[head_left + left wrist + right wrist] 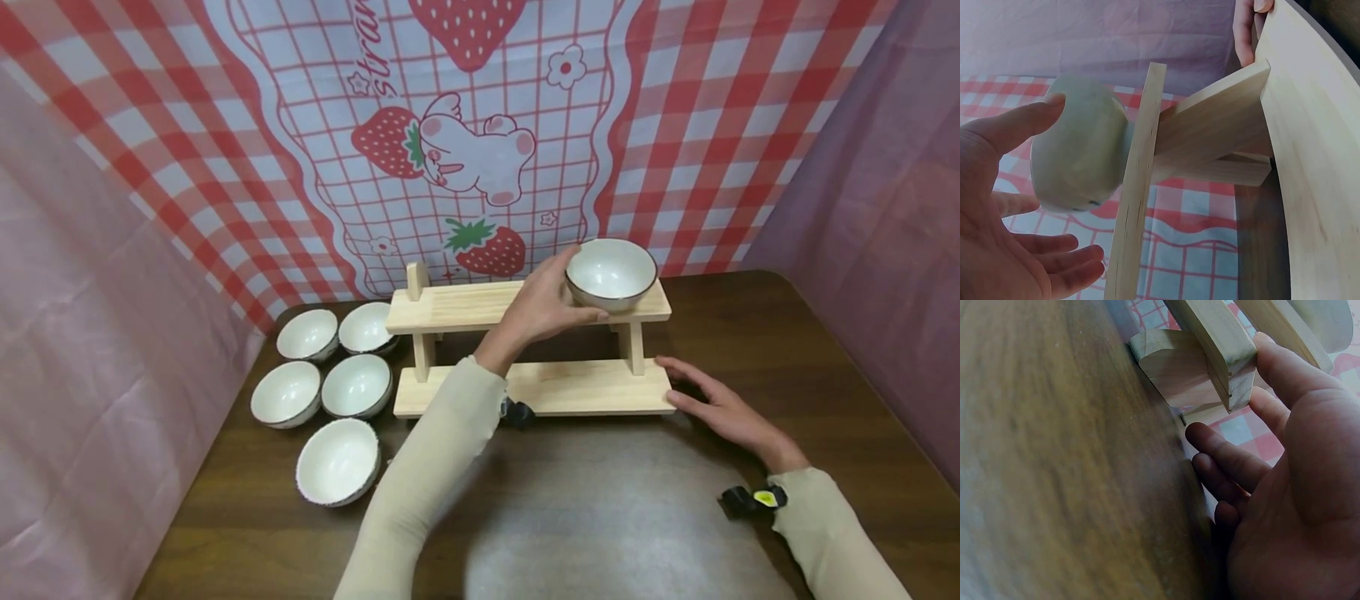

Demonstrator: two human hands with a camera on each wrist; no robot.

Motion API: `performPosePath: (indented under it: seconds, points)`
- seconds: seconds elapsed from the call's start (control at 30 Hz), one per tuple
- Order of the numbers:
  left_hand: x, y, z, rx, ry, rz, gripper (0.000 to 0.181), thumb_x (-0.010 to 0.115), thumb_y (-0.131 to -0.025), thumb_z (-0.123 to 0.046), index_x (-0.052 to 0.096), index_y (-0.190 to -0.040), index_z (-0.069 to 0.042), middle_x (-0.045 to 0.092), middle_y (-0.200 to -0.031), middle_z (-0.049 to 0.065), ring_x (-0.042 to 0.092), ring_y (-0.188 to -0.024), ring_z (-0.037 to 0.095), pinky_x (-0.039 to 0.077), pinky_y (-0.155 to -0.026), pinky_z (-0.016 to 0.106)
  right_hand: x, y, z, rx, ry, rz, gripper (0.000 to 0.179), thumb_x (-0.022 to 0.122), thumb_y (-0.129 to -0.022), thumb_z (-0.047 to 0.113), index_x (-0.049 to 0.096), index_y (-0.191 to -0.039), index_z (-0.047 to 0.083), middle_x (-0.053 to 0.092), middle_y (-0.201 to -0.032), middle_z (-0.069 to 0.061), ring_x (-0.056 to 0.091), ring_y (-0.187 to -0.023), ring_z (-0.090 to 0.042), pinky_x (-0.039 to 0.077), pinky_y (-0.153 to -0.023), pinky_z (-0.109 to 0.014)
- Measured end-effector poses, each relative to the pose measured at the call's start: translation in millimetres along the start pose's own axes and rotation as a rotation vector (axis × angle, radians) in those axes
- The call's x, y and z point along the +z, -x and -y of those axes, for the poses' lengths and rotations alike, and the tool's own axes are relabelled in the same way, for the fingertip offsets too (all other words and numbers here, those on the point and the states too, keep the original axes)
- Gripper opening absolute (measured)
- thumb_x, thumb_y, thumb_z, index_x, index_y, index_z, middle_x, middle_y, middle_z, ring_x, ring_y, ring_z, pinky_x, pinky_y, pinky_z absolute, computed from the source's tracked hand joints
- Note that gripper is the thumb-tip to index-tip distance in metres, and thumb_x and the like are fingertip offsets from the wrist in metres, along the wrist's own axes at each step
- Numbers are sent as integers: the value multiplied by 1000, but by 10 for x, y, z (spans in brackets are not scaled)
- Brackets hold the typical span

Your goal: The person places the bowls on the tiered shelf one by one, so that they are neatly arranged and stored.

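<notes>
My left hand (pixel 536 302) holds a white bowl (pixel 611 271) with a dark rim, thumb on the near side and index finger on the far side. The bowl is upright at the right end of the upper shelf (pixel 465 307) of a two-tier wooden rack. In the left wrist view, the bowl (pixel 1079 144) shows its pale outside, and the other fingers spread away from it. My right hand (pixel 723 408) touches the right end of the lower shelf (pixel 577 387). In the right wrist view, its thumb and index finger meet the board's end (pixel 1241 378), the other fingers loosely bent.
Left of the rack, several similar bowls stand on the brown table (pixel 600 517), among them a front bowl (pixel 339 462) and a back bowl (pixel 307 335). A wooden peg (pixel 414 282) rises from the upper shelf's left end. Behind hangs a red checked strawberry cloth (pixel 690 125).
</notes>
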State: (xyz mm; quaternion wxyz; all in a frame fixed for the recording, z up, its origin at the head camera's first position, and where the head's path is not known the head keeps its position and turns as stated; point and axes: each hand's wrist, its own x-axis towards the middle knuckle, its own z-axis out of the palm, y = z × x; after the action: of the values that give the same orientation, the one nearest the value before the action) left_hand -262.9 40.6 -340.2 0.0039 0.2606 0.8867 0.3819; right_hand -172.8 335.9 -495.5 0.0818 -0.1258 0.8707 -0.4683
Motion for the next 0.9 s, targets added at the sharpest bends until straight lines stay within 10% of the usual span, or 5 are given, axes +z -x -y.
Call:
performPosePath:
  seconds: [0.37, 0.63, 0.9]
  points:
    - [-197, 198, 155, -43, -17, -12, 100, 86, -77, -39, 31, -157, -16, 36, -161, 9, 33, -151, 26, 34, -120, 46, -9, 0, 9, 6, 5, -1, 57, 54, -104, 29, 32, -156, 22, 39, -155, -18, 29, -118, 21, 31, -103, -62]
    - [-339, 391, 321, -37, 0, -72, 97, 86, -77, -36, 33, -155, -14, 38, -160, 9, 35, -150, 26, 34, -120, 44, 4, 2, 3, -31, 54, -17, 56, 54, -104, 28, 34, -156, 22, 42, -153, -18, 28, -121, 24, 33, -93, -15]
    - [-473, 626, 411, -47, 38, -117, 97, 87, -77, -33, 33, -155, -12, 39, -160, 9, 38, -147, 27, 39, -117, 42, 6, 8, 15, -36, 44, -14, 55, 54, -104, 27, 34, -156, 23, 41, -154, -17, 27, -123, 24, 32, -92, -13]
